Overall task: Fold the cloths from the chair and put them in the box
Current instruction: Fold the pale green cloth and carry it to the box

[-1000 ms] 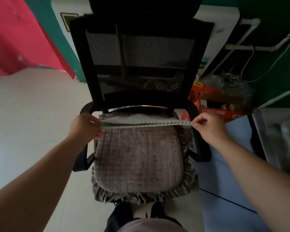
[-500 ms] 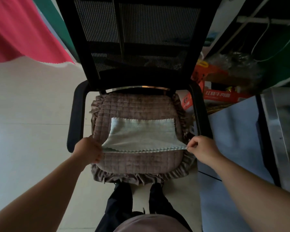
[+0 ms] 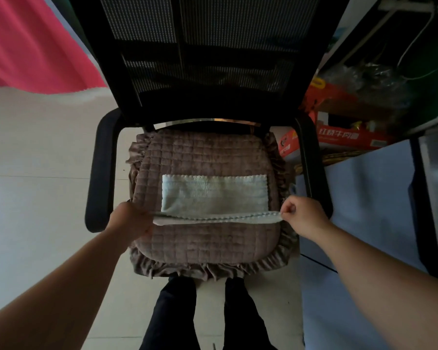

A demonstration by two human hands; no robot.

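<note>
- Head view: pale cloth (image 3: 214,194) lay on chair seat cushion (image 3: 205,238), long axis left-right, just ahead of both hands.
- Left hand (image 3: 130,219) and right hand (image 3: 302,215) each pinched shut on a near corner, lifted edge taut between; equally near.
- Armrests (image 3: 100,170) flanked the cloth; backrest (image 3: 200,54) beyond. No box identifiable.

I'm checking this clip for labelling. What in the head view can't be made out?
- Left hand grip: fingertips hidden behind its own knuckles.
- Cloth underside: hidden by its own top layer.
- Box for the folded cloths: cannot tell which it is.
- Chair top: cut off by the upper edge.
</note>
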